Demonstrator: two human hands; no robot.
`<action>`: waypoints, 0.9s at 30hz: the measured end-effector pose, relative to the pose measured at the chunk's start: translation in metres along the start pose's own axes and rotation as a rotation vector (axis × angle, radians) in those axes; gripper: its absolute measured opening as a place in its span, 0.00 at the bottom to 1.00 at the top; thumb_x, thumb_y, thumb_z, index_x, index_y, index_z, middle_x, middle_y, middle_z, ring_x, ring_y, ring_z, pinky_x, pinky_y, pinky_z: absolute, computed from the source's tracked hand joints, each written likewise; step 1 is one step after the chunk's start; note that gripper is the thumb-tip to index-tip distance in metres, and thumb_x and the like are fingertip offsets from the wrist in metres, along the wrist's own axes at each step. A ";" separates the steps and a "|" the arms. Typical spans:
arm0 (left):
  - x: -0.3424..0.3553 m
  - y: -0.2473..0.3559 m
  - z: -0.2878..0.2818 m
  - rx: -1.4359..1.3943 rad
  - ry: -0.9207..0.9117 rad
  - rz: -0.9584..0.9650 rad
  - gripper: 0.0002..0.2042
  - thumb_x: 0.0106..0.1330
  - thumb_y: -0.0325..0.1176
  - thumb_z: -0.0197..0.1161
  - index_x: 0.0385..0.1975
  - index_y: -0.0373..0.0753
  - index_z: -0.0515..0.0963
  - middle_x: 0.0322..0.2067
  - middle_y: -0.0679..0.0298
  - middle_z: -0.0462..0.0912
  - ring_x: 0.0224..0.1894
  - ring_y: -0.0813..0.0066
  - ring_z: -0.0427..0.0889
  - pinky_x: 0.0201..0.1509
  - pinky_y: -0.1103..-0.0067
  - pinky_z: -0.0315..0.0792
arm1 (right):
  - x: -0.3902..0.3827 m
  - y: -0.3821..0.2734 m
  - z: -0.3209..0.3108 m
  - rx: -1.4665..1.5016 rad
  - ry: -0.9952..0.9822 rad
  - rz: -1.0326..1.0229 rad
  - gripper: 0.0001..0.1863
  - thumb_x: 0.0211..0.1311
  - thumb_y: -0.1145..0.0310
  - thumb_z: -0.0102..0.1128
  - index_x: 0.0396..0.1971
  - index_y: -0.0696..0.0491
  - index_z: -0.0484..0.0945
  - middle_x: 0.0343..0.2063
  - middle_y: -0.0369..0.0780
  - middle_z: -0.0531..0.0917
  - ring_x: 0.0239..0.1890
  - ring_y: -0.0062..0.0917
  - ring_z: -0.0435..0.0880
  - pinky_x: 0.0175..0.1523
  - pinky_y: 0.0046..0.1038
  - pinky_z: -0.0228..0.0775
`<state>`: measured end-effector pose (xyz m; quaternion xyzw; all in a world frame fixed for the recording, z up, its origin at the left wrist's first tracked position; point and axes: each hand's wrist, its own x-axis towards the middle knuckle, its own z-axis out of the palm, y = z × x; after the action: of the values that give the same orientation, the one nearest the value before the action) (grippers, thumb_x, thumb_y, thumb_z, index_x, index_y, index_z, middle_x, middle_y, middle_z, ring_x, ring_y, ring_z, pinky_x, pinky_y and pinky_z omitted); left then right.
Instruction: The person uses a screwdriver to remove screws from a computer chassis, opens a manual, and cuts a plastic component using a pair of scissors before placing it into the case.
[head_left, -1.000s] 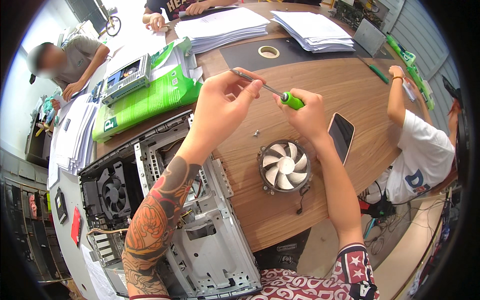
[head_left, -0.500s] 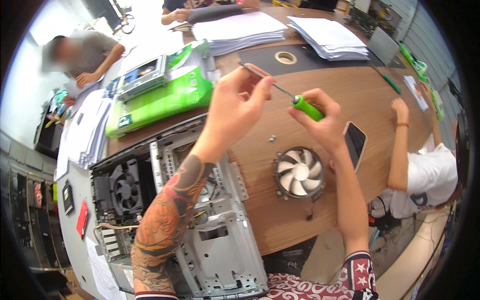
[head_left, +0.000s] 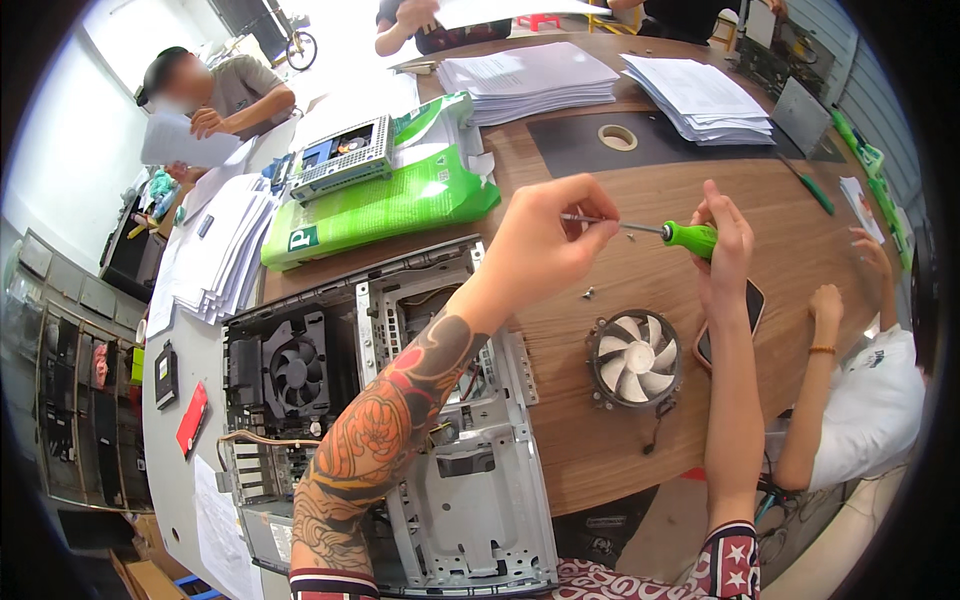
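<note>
A screwdriver with a bright green handle (head_left: 688, 238) is held nearly level above the brown table, between my two hands. My left hand (head_left: 553, 238) pinches its thin metal shaft near the tip end, and the tip itself is partly hidden by the fingers. The fingers of my right hand (head_left: 726, 250) close round the green handle. Below them on the wood lie a round cooling fan (head_left: 636, 360) with pale blades and a few small screws (head_left: 588, 293). An opened computer case (head_left: 470, 520) lies under my tattooed left forearm, with a black fan (head_left: 297, 374) inside.
A metal drive cage (head_left: 345, 165) rests on a green paper pack (head_left: 380, 208). Paper stacks (head_left: 530, 80) and a tape roll (head_left: 617, 138) are at the back. A phone (head_left: 755, 305) lies behind my right wrist. Another person's arm (head_left: 822, 350) rests at the right edge.
The screwdriver has swung from slanted to nearly level, its tip end lower. My view has shifted, so the table things appear further right. The person at far left now raises a paper sheet.
</note>
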<state>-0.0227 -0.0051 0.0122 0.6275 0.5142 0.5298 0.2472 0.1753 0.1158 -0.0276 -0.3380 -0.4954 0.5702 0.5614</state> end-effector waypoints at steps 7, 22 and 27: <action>-0.012 0.004 0.013 0.453 -0.095 0.148 0.06 0.63 0.26 0.57 0.37 0.34 0.79 0.29 0.53 0.82 0.30 0.58 0.83 0.35 0.70 0.75 | 0.006 0.003 -0.003 -0.061 0.026 0.015 0.19 0.64 0.56 0.64 0.17 0.49 0.72 0.14 0.30 0.72 0.11 0.10 0.65 0.14 0.16 0.48; -0.017 -0.004 0.017 0.837 -0.222 0.069 0.07 0.57 0.26 0.58 0.35 0.37 0.75 0.31 0.57 0.82 0.32 0.51 0.82 0.33 0.62 0.74 | -0.011 -0.003 0.008 -0.182 -0.186 0.001 0.19 0.65 0.58 0.62 0.17 0.53 0.76 0.15 0.33 0.75 0.10 0.11 0.63 0.13 0.16 0.47; -0.019 -0.004 0.016 0.851 -0.213 0.087 0.09 0.53 0.24 0.58 0.35 0.38 0.76 0.29 0.58 0.83 0.31 0.52 0.82 0.32 0.62 0.74 | -0.012 0.004 0.011 -0.195 -0.302 0.022 0.18 0.65 0.60 0.62 0.19 0.55 0.77 0.13 0.32 0.74 0.08 0.10 0.61 0.13 0.16 0.45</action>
<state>-0.0076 -0.0169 -0.0044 0.7457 0.6313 0.2131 -0.0040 0.1657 0.1030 -0.0301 -0.3068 -0.6234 0.5696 0.4391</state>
